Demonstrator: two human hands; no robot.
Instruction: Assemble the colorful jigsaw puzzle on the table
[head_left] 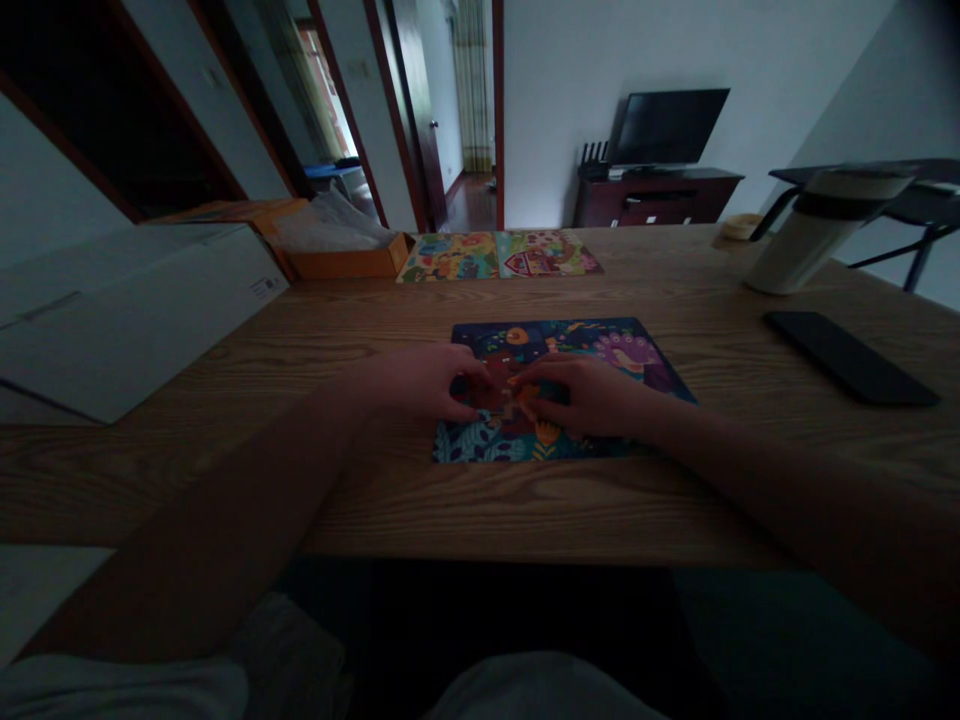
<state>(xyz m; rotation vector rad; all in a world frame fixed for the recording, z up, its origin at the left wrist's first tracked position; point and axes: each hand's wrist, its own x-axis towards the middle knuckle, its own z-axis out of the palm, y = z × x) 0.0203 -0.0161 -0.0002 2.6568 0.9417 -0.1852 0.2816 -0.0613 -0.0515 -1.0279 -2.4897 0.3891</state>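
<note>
The cardboard jigsaw puzzle (570, 345) lies near the middle of the wooden table (300, 500), toward our near edge. Our left hand (420, 382) and right hand (592, 395) rest close together on it, and we cannot tell if they pinch anything. The pieces (504, 400) seem light and stiff, so we would take them by their edges

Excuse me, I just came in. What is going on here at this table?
A person is using both bare hands on a colourful jigsaw puzzle lying flat on a wooden table. The left hand and right hand meet over its middle, though it is hard to tell whether either holds a piece. Farther along the table lies a second colourful puzzle, beside an open orange box.
</note>
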